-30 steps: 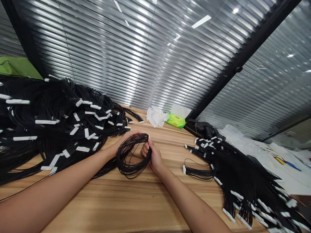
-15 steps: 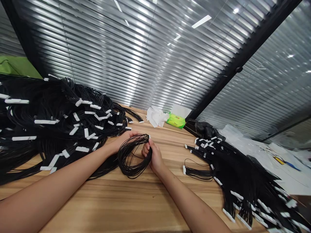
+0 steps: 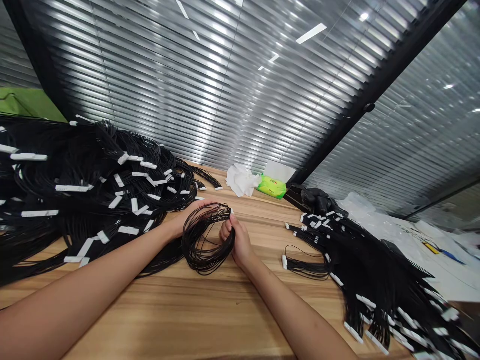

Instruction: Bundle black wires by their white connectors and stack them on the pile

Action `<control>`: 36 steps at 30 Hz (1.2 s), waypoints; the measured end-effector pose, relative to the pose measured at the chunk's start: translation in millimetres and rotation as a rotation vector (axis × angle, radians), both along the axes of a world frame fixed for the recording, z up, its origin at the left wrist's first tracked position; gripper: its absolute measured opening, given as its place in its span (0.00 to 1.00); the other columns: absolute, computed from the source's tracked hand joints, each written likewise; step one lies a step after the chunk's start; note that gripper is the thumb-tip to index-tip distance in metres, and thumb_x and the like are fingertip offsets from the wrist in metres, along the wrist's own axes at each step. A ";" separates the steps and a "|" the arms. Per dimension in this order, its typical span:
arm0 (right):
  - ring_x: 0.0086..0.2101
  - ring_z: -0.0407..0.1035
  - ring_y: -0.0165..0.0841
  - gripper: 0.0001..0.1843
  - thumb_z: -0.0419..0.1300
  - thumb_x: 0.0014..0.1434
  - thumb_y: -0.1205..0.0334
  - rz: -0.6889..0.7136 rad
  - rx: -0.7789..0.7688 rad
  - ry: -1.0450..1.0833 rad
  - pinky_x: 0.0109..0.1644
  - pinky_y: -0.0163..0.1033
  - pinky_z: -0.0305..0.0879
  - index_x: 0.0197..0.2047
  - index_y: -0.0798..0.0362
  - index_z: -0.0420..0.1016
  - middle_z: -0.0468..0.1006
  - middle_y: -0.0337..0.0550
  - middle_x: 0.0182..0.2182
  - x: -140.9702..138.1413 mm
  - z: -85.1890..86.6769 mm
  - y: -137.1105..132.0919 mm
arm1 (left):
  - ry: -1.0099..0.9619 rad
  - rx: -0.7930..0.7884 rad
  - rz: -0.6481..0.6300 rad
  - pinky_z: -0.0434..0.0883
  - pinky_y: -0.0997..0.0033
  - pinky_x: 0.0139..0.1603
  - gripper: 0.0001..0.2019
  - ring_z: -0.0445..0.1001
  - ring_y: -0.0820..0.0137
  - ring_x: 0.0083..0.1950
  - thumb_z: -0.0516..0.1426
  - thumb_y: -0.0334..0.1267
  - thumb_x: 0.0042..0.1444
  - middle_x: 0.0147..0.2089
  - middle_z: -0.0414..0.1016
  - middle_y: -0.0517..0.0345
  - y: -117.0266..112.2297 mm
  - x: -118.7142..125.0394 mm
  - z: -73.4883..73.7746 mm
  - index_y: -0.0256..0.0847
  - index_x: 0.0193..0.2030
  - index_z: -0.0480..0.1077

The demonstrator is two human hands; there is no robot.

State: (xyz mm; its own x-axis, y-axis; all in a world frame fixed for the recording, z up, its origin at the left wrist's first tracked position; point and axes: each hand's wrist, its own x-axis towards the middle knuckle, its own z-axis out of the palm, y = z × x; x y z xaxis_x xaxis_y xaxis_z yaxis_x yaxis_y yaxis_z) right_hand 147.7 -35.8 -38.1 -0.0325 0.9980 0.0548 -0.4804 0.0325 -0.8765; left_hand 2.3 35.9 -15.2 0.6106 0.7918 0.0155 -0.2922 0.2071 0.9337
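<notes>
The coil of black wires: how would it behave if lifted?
The coil of black wires is probably light and floppy: its loops sag and splay loosely from the left hand and right hand. Strands may slip apart or tangle, since nothing visible binds them.

Head-worn view, looking forward and down, close over left hand (image 3: 193,216), right hand (image 3: 240,245), wooden table (image 3: 187,310), slatted blinds (image 3: 210,95) beyond

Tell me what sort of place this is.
Probably a wire-harness workroom. Heaps of thin black wires with white connectors lie on a wooden workbench, a left hand and right hand hold a wire coil, and slatted blinds cover the glass walls.
</notes>
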 end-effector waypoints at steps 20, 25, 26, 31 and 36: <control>0.14 0.48 0.24 0.28 0.55 0.54 0.39 -0.086 -0.035 -0.075 0.20 0.35 0.42 0.15 0.51 0.58 0.54 0.30 0.10 0.4 -1.2 -0.9 | 0.267 0.229 -0.146 0.69 0.72 0.34 0.12 0.71 0.71 0.30 0.63 0.43 0.47 0.30 0.77 0.57 -6.6 0.3 -1.6 0.34 0.34 0.76; 0.14 0.48 0.24 0.29 0.56 0.54 0.39 -0.102 -0.022 -0.025 0.20 0.35 0.42 0.14 0.51 0.58 0.53 0.30 0.09 0.4 0.6 0.1 | 0.159 0.316 -0.070 0.69 0.70 0.44 0.10 0.73 0.68 0.38 0.64 0.39 0.47 0.36 0.78 0.55 -4.7 2.3 -4.6 0.36 0.35 0.76; 0.14 0.48 0.24 0.29 0.56 0.54 0.39 -0.101 -0.020 -0.017 0.20 0.35 0.42 0.14 0.51 0.57 0.53 0.30 0.09 0.4 0.6 0.4 | 0.148 0.333 -0.062 0.69 0.70 0.45 0.10 0.73 0.68 0.38 0.63 0.39 0.48 0.36 0.78 0.55 -4.1 2.7 -5.5 0.36 0.36 0.75; 0.14 0.48 0.24 0.29 0.57 0.54 0.39 -0.092 -0.027 -0.071 0.20 0.35 0.42 0.14 0.51 0.57 0.53 0.30 0.09 -0.2 0.0 0.3 | 0.133 0.334 -0.073 0.68 0.71 0.43 0.09 0.74 0.68 0.38 0.62 0.40 0.50 0.35 0.78 0.54 -3.3 2.3 -7.7 0.36 0.34 0.75; 0.14 0.48 0.24 0.29 0.56 0.55 0.39 -0.092 -0.029 -0.033 0.21 0.36 0.41 0.14 0.51 0.58 0.53 0.30 0.09 -0.5 0.4 -0.3 | 0.169 0.359 -0.090 0.68 0.70 0.46 0.10 0.74 0.67 0.40 0.61 0.40 0.51 0.38 0.78 0.54 -6.3 1.1 -3.2 0.36 0.36 0.76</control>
State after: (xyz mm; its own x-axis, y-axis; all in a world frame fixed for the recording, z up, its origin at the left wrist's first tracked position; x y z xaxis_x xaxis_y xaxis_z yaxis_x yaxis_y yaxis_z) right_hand 147.2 -36.1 -37.7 0.0580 0.9980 0.0264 -0.4475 0.0497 -0.8929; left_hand 3.3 29.6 -18.3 0.6952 0.6972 0.1749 -0.1242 -0.1232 0.9846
